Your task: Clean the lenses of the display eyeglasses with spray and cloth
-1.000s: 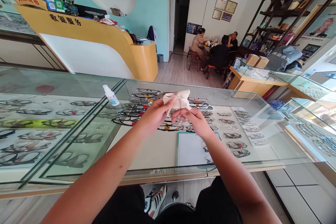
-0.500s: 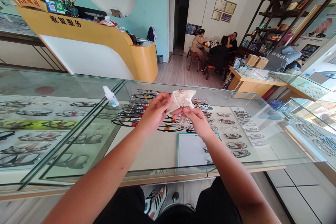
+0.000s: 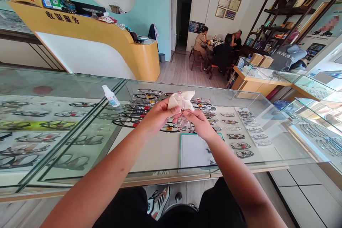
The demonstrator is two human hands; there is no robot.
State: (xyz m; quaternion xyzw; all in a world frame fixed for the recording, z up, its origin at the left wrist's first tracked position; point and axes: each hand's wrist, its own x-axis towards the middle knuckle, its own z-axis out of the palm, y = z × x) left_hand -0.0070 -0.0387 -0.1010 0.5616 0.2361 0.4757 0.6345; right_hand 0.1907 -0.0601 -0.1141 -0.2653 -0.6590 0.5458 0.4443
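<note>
White cloth (image 3: pixel 180 101) is gripped by the left hand (image 3: pixel 160 115), thumb on its near face, other fingers mostly hidden. Clear glasses (image 3: pixel 182 124) are pinched by the right hand's (image 3: pixel 199 123) thumb and fingers at the cloth's near edge, probably to steady the thin frame. Both are held above the glass counter (image 3: pixel 144 155), likely for access from either side. Spray bottle (image 3: pixel 111 97) is placed far left of the hands, presumably within reach. Cloth-to-lens contact can't be told.

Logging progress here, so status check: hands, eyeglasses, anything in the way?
Left hand gripping pale cloth; right hand pinching eyeglasses. Eyeglasses partly covered by pale cloth. White bottle off left, not blocking hands.
</note>
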